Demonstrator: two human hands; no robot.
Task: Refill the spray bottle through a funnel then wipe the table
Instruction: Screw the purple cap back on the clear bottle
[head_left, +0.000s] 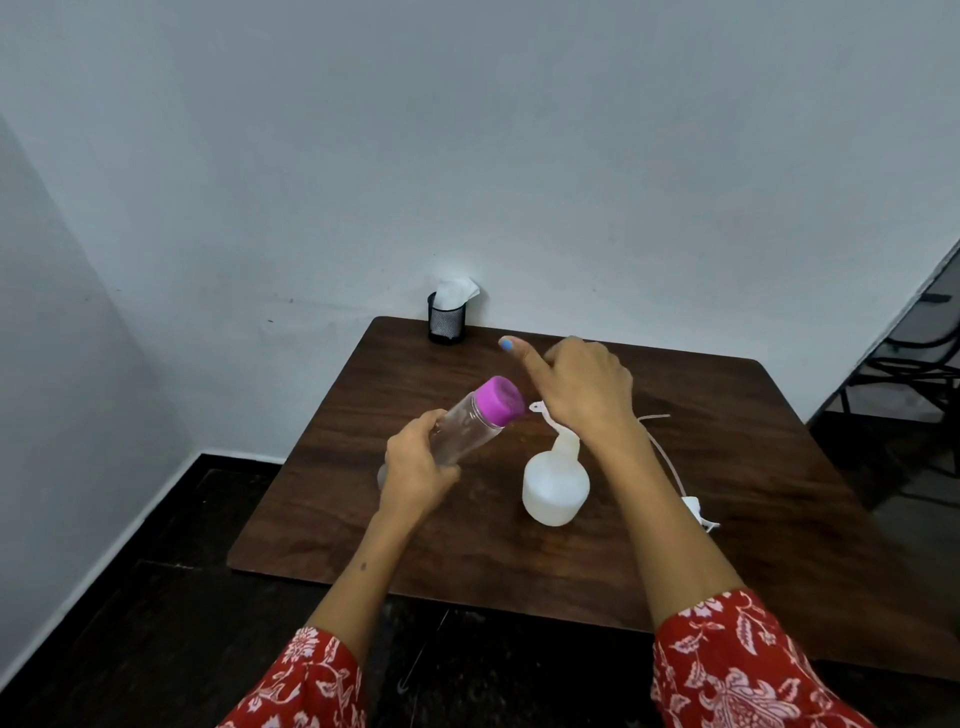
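One brown wooden table (727, 519) set against a pale wall, seen from the head camera. Two hands, two bottles, one mesh cup, one spray head. Leftmost: left hand (415, 470) above the table's left half, fingers and thumb curled round the body of one clear water bottle (462, 431), which is lifted and tilted, base toward the person, top pointing away and to the right. One purple cap (501, 400) sits on that bottle's top. At the far edge near the far-left corner, touching the wall or just off it, one black mesh cup (445, 323) stands upright with one white tissue or cloth (454, 291) sticking out of its top. Right of the clear bottle, one white translucent spray bottle (555, 486) stands on the table near the middle, its neck open, with a small white funnel (540, 410) at the neck, partly hidden by the hand. Right hand (582, 392) hovers over that neck, index finger stretched out toward the far-left, other fingers loosely curled; whether it pinches the funnel cannot be told. Right of the spray bottle, one white trigger spray head (696, 506) lies on the table with its thin dip tube (665, 452) curving away toward the far edge. Two red floral sleeves (727, 670) at the bottom.
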